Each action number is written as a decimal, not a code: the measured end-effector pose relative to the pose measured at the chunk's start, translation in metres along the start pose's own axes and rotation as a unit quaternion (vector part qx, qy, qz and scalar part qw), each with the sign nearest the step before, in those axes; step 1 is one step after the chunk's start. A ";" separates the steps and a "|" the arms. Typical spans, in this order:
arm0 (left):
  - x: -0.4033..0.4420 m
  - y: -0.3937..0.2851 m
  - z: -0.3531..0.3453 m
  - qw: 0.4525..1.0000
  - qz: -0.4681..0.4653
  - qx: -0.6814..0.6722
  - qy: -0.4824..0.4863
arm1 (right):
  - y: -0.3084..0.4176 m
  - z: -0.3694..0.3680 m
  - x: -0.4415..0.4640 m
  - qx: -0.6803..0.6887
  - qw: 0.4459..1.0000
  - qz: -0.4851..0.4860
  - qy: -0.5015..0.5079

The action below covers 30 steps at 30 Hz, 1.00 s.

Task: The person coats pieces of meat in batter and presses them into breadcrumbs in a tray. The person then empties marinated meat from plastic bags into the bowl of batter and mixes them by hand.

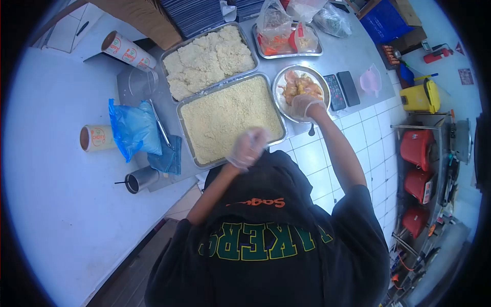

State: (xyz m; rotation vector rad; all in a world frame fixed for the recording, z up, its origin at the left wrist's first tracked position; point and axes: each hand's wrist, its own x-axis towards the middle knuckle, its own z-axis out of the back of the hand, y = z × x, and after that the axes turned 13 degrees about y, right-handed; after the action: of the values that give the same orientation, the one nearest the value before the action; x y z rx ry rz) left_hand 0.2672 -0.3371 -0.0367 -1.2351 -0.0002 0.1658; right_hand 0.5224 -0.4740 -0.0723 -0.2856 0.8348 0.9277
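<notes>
My right hand (pixel 307 108), in a clear plastic glove, is inside a round metal bowl (pixel 328 88) with its fingers curled against raw chicken pieces (pixel 302 87). Whitish liquid or coating shows around the meat. My left hand (pixel 249 148), also gloved, hovers at the near edge of a metal tray of pale breading crumbs (pixel 230 110). Motion blurs its fingers, so whether they are closed is unclear. Behind that tray, a second metal tray holds a heaped, clumpy pile of the same pale crumbs (pixel 212 59).
A small tray (pixel 276 54) with bagged orange food stands behind the bowl. A calculator (pixel 335 92) and a dark phone-like slab (pixel 349 88) lie right of it. Leftward are a blue plastic bag (pixel 135 130), tongs (pixel 160 123), paper rolls (pixel 129 50) and a metal tumbler (pixel 141 180).
</notes>
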 end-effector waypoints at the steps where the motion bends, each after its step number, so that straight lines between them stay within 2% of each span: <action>1: -0.003 0.005 0.016 0.998 0.033 -0.038 -0.035 | -0.013 -0.007 0.006 -0.004 1.000 -0.001 0.006; 2: -0.007 0.012 0.033 0.993 0.064 -0.073 -0.072 | -0.027 -0.013 0.015 0.039 0.998 0.050 0.005; 3: -0.013 0.024 0.044 0.987 0.086 -0.009 -0.134 | -0.045 -0.019 0.026 0.082 0.992 0.100 0.002; 4: -0.019 0.043 0.054 0.974 0.106 0.055 -0.192 | -0.070 -0.034 0.043 0.056 0.990 0.115 -0.056; 5: -0.029 0.080 0.063 0.965 0.123 0.103 -0.207 | -0.073 -0.033 0.036 0.055 0.991 0.111 -0.056; 6: -0.038 0.114 0.071 0.954 0.138 0.148 -0.220 | -0.075 -0.032 0.022 0.213 0.962 0.125 -0.117; 7: -0.045 0.126 0.079 0.957 0.133 0.144 -0.216 | -0.079 -0.032 0.011 0.364 0.904 0.135 -0.178; 8: -0.057 0.134 0.085 0.943 0.158 0.227 -0.185 | -0.086 -0.031 0.012 0.382 0.899 0.140 -0.164; 9: -0.064 0.140 0.088 0.921 0.182 0.309 -0.155 | -0.085 -0.027 0.003 0.382 0.899 0.136 -0.164; 10: -0.067 0.146 0.088 0.921 0.181 0.309 -0.153 | -0.076 -0.014 -0.013 0.367 0.904 0.129 -0.175; 12: -0.071 0.155 0.090 0.880 0.223 0.416 -0.054 | -0.053 0.005 -0.043 0.353 0.909 0.124 -0.186; 14: -0.068 0.156 0.087 0.871 0.234 0.431 -0.031 | -0.033 0.016 -0.070 0.283 0.884 0.148 -0.340; 15: -0.064 0.155 0.087 0.861 0.244 0.447 -0.007 | -0.029 0.025 -0.075 0.283 0.884 0.149 -0.342; 17: -0.061 0.152 0.086 0.860 0.250 0.444 -0.011 | -0.023 0.034 -0.080 0.415 0.867 0.085 -0.263; 18: -0.059 0.150 0.086 0.861 0.256 0.439 -0.015 | -0.029 0.022 -0.070 0.418 0.865 0.087 -0.264; 20: -0.057 0.164 0.084 0.872 0.243 0.426 -0.008 | -0.050 -0.014 -0.038 0.244 0.892 0.036 -0.378; 21: -0.061 0.169 0.086 0.882 0.232 0.410 -0.005 | -0.048 -0.020 -0.034 0.250 0.892 0.048 -0.374; 23: -0.061 0.159 0.090 0.879 0.249 0.406 0.009 | -0.042 -0.032 -0.030 0.163 0.929 0.036 -0.331; 24: -0.060 0.152 0.089 0.883 0.251 0.396 0.028 | -0.048 -0.045 -0.024 0.167 0.929 0.045 -0.328; 26: -0.060 0.141 0.091 0.885 0.257 0.388 0.023 | -0.058 -0.079 -0.008 0.201 0.902 -0.017 -0.382; 27: -0.060 0.139 0.090 0.890 0.254 0.378 0.021 | -0.055 -0.081 -0.008 0.205 0.902 -0.014 -0.380; 29: -0.061 0.141 0.087 0.890 0.249 0.383 0.016 | -0.050 -0.074 -0.017 0.269 0.913 -0.049 -0.304; 30: -0.062 0.142 0.085 0.891 0.240 0.384 0.009 | -0.047 -0.072 -0.022 0.281 0.903 -0.026 -0.325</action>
State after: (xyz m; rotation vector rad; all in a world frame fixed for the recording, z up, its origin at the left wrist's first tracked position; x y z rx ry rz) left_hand 0.1808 -0.2196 -0.1363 -0.4187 0.3611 0.5313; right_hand 0.5162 -0.5544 -0.1095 0.4873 0.4326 0.6287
